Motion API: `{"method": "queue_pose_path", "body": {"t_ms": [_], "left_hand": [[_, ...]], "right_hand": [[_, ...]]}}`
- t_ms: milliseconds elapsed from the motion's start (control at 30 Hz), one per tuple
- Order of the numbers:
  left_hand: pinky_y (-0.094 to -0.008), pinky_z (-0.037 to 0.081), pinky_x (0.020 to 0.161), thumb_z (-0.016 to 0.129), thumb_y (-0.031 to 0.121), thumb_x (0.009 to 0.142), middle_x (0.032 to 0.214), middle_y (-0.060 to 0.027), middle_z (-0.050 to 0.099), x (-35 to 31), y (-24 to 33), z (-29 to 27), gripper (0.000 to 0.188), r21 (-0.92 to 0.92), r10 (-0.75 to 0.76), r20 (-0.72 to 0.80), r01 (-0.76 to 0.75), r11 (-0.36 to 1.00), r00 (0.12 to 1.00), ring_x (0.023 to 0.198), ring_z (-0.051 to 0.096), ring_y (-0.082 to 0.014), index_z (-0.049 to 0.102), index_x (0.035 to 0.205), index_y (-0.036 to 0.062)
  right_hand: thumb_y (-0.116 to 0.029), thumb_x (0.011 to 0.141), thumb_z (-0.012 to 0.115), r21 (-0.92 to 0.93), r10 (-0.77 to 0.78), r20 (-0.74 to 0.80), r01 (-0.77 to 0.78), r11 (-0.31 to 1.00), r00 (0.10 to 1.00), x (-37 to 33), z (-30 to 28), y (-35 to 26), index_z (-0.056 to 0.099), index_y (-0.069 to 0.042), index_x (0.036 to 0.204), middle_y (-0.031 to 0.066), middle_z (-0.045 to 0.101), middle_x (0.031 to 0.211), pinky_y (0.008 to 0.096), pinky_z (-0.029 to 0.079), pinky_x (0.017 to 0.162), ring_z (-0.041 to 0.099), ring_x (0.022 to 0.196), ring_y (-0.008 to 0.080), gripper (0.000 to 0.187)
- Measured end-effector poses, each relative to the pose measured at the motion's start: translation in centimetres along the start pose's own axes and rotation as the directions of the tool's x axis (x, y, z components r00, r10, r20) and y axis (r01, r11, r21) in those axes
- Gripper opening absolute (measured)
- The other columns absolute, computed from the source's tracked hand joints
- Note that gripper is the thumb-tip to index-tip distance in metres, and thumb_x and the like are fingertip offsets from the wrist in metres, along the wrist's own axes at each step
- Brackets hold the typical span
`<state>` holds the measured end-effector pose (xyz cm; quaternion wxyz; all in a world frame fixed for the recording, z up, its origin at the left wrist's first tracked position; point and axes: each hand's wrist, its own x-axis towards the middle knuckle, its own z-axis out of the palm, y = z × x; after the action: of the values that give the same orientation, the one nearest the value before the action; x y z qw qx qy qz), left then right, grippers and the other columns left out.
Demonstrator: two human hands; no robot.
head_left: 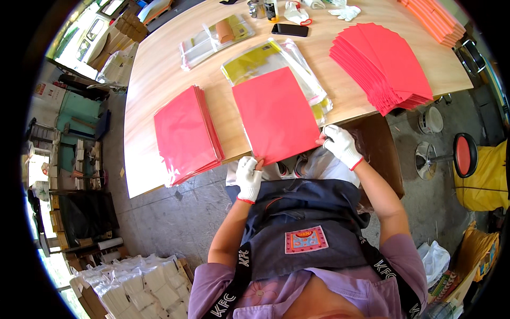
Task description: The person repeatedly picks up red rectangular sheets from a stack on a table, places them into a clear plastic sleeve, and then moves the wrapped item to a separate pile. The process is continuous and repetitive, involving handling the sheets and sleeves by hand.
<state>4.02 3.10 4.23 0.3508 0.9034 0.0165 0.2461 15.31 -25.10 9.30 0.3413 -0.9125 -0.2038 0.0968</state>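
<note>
A flat red sheet lies at the table's near edge, its lower edge reaching out toward me. My left hand, in a white glove with bare fingertips, pinches its near left corner. At the near right corner my right hand, gloved the same way, grips it between thumb and fingers. Beneath the sheet's far part rests a pile of clear plastic bags with yellow areas. Left of it is a stack of red sheets in shiny clear wrap. To the right, more red sheets are fanned out in a thick stack.
Farther back on the wooden table are a bundle of clear bags, a black phone, red-handled scissors and a white glove. An open cardboard box stands below the edge, right of my legs. A stool is farther right.
</note>
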Motion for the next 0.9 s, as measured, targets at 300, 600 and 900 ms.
{"method": "queue_pose_path", "body": {"t_ms": [300, 600, 900], "left_hand": [[-0.0246, 0.045, 0.083, 0.059, 0.001, 0.083, 0.103, -0.0052, 0.057, 0.7, 1.2, -2.6, 0.035, -0.846, -0.560, 0.473, 0.528, -0.074, 0.680, 0.088, 0.057, -0.0134, 0.049, 0.117, 0.0009], [-0.0225, 0.039, 0.071, 0.051, 0.002, 0.080, 0.087, 0.0020, 0.048, 3.5, 0.9, -16.2, 0.034, -0.558, -0.377, -0.175, 0.224, 0.799, 0.910, 0.079, 0.044, -0.0077, 0.057, 0.114, 0.0002], [-0.0326, 0.041, 0.090, 0.048, 0.010, 0.083, 0.116, -0.0201, 0.057, -0.1, -14.2, -20.7, 0.041, 0.097, -0.403, -0.321, 0.453, 0.886, 0.857, 0.109, 0.055, -0.0265, 0.049, 0.124, 0.0023]], "right_hand": [[-0.043, 0.089, 0.054, 0.710, 0.480, 0.107, -0.405, 0.576, 0.871, -1.1, 2.2, -0.6, 0.056, -0.007, 0.084, 0.0003, 0.056, 0.065, 0.0204, 0.042, 0.046, 0.050, 0.049, 0.0064, 0.036], [-0.013, 0.088, 0.055, 0.736, -0.026, 0.194, -0.127, 0.665, 0.981, 3.4, 9.5, -11.0, 0.058, 0.002, 0.107, 0.0002, 0.060, 0.080, 0.0211, 0.043, 0.064, 0.050, 0.072, 0.0050, 0.024], [-0.040, 0.086, 0.050, 0.384, -0.145, 0.259, 0.036, 0.922, 0.955, 9.9, 15.5, -20.8, 0.059, -0.007, 0.070, 0.0109, 0.061, 0.063, 0.0374, 0.043, 0.059, 0.060, 0.061, 0.0260, 0.038]]}}
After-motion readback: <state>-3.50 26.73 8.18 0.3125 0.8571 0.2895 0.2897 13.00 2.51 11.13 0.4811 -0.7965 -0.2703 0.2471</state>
